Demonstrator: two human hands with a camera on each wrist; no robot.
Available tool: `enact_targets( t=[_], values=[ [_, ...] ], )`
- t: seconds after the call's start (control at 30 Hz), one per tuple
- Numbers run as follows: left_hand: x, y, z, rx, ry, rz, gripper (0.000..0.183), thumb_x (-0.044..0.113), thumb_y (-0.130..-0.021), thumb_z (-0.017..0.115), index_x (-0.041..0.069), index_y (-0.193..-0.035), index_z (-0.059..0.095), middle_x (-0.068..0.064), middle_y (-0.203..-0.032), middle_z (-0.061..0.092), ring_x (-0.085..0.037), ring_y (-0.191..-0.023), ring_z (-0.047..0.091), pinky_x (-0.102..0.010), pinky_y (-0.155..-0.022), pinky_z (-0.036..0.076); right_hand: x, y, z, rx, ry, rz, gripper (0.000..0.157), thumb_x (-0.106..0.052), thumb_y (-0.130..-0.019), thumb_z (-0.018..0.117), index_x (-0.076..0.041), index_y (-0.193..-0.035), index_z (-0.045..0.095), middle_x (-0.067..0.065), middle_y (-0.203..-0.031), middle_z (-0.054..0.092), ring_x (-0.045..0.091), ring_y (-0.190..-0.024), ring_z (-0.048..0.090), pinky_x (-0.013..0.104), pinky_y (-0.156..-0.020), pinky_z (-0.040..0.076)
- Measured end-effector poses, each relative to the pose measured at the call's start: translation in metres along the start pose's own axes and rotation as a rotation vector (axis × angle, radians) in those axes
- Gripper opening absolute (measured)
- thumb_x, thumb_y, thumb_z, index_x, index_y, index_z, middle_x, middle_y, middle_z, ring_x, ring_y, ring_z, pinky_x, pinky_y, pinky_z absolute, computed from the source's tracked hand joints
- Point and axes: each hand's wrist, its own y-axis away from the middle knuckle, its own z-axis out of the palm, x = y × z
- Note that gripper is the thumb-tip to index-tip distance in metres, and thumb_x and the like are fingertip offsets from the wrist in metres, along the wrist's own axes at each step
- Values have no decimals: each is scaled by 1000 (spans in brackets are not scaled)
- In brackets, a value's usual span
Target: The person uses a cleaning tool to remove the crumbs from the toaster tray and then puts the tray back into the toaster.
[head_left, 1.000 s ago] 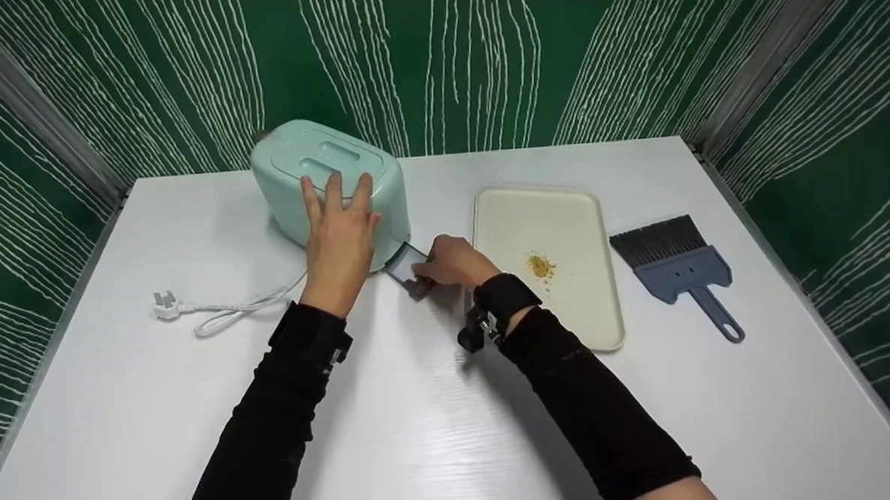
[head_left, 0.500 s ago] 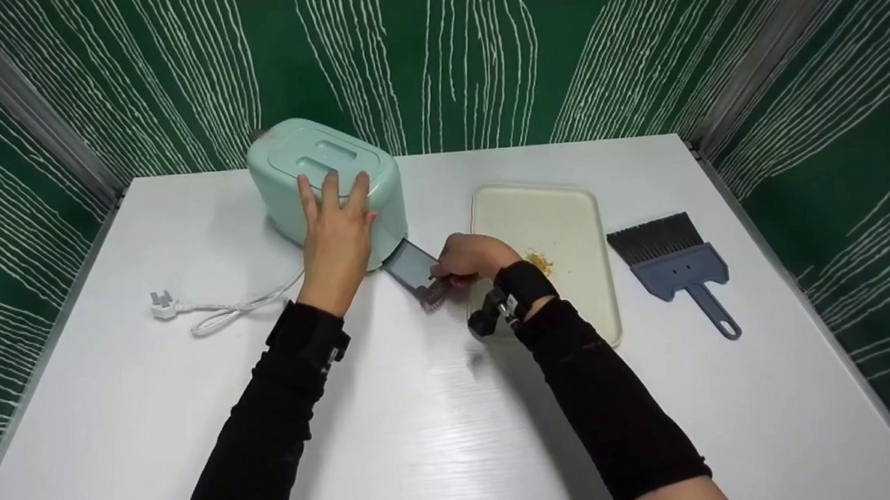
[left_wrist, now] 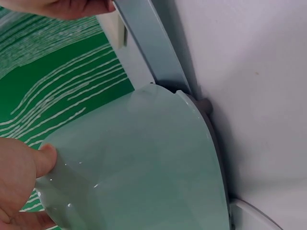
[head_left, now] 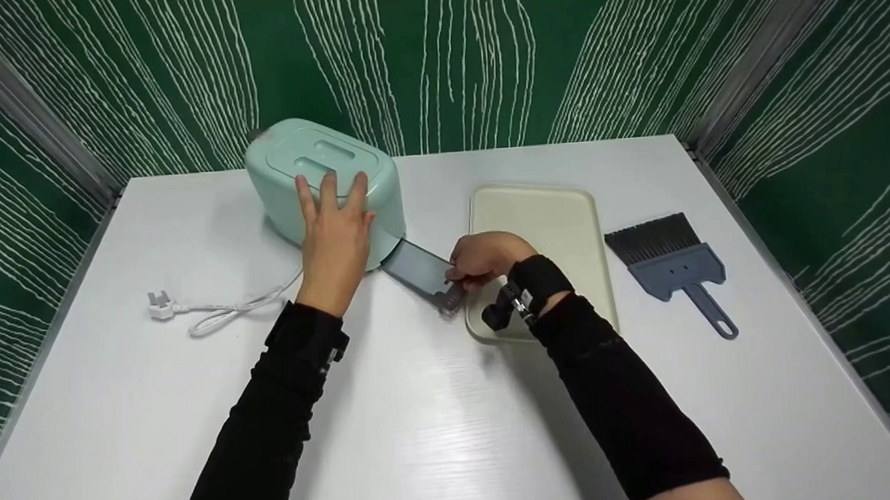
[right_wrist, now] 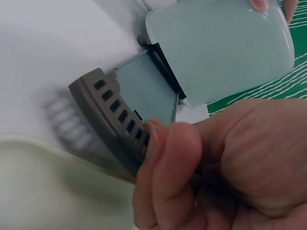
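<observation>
A mint-green toaster (head_left: 383, 207) with a lidded top stands at the back left of the white table. My left hand (head_left: 335, 251) rests on it, straight fingers spread across its top edge; the left wrist view shows the thumb against its side. From the toaster's lower right end sticks out a grey crumb tray (head_left: 419, 268), its inner end hidden inside. My right hand (head_left: 494, 254) pinches the tray's dark slotted end (right_wrist: 115, 108) between thumb and curled fingers. That end is tilted over the table, beside the left rim of a cream serving tray (head_left: 537, 208).
Right of the serving tray lies a blue-grey hand brush (head_left: 679, 271) with black bristles. A white power cord (head_left: 219, 320) with its plug lies left of the left wrist. Green walls with white lines stand around the table.
The right hand has drawn the crumb tray farther out of the toaster, rightward and toward me. Its wrist now covers the yellowish crumbs on the serving tray. The left hand stays on the toaster.
</observation>
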Motion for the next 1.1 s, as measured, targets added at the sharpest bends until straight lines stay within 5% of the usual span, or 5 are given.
enact_targets(
  t=[0.4,0.8,1.1],
  values=[
    [2,-1,-1,-48,28,-47,49,15,-108,64,7,-155,54,-35,-158,44,-60,-158,26,-64,-136,14,13,8,-8,-58,-46,8,19,-14,-112,55,-6,-96,62,-5,-72,61,0,-60,56,14,-62,47],
    [2,-1,-1,-11,10,-10,49,13,-106,66,4,-153,55,-37,-154,47,-57,-154,37,-67,-136,12,12,2,-9,-52,-95,6,14,-13,-112,54,-1,-107,61,-4,-71,58,-1,-55,53,11,-57,47],
    [0,0,-1,-22,46,-37,50,13,-106,66,5,-154,55,-37,-156,45,-61,-156,27,-65,-136,12,13,1,-8,-35,-132,-10,17,-13,-112,54,-3,-102,63,-5,-67,55,0,-55,52,13,-56,45]
  ],
)
